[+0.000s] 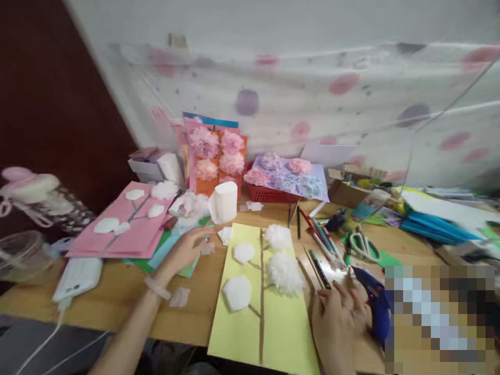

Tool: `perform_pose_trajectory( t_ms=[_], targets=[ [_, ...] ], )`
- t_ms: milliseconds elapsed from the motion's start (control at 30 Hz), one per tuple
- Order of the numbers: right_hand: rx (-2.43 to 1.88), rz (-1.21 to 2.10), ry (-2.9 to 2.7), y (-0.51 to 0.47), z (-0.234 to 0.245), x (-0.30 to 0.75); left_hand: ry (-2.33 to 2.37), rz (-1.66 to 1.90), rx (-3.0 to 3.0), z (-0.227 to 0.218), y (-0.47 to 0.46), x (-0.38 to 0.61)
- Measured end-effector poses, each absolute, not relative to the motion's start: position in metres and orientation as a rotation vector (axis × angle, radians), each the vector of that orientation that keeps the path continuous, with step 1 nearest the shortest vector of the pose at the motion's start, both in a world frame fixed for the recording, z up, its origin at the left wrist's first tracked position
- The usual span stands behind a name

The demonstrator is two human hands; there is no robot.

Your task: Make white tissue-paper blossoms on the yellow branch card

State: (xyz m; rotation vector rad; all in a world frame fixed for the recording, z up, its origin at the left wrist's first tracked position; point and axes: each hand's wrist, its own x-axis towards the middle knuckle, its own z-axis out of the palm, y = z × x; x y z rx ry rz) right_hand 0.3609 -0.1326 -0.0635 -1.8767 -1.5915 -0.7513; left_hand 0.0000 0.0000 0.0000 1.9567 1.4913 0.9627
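Observation:
A yellow sheet lies before me with a brown branch pattern, two fluffy white tissue flowers on its right and two flat white paper pieces on its left. My left hand reaches over blue and green papers left of the sheet. Its fingers are stretched out, with no held thing visible. My right hand is at the sheet's right edge, near a dark green marker and a blue glue gun. Its fingers are bent together; what they hold, if anything, is hidden.
A white tissue roll stands behind the sheet. Pink paper with white pieces lies left, near a power bank and bottle. A red basket, pens and scissors are at the back and right.

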Motion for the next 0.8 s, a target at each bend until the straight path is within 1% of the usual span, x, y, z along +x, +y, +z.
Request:
perform_pose_trajectory(
  t_ms=[133, 300, 467, 633, 800],
  targets=[
    [-1.690, -0.768, -1.593, -0.140, -0.046, 0.349, 1.696, 1.089, 1.820, 0.015, 0.031, -0.013],
    [-1.601, -0.642, -1.701, -0.148, -0.050, 0.330, 1.709, 1.186, 1.969, 0.036, 0.071, 0.036],
    [-1.655, -0.576, -1.738, -0.152, -0.065, 0.324, 1.742, 1.070, 2.030, 0.056, 0.090, 0.061],
    [-1.686, -0.476, -1.835, -0.154, -0.070, 0.325, 1.592, 1.042, 2.102, 0.082, 0.095, 0.054],
    [-1.683, -0.469, -1.789, -0.152, -0.077, 0.326, 1.146, 1.082, 2.297, 0.112, 0.091, 0.107]
  ],
)
